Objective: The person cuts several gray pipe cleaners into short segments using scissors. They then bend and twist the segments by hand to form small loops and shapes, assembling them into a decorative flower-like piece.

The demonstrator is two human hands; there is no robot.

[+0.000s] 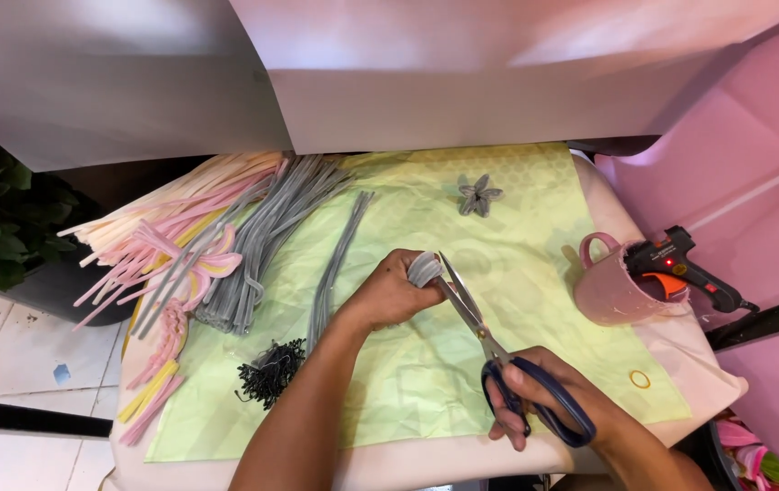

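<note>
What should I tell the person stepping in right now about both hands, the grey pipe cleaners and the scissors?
Left hand: shut on a folded grey pipe cleaner piece, held above the green paper.
Right hand: in the blue handles of the scissors, blades open at the piece.
Done: one grey flower lies finished at the far side.
Left: this cut is not yet made; a grey pipe cleaner pile and pink and cream ones wait on the left. Glue gun rests in the pink mug on the right.
</note>
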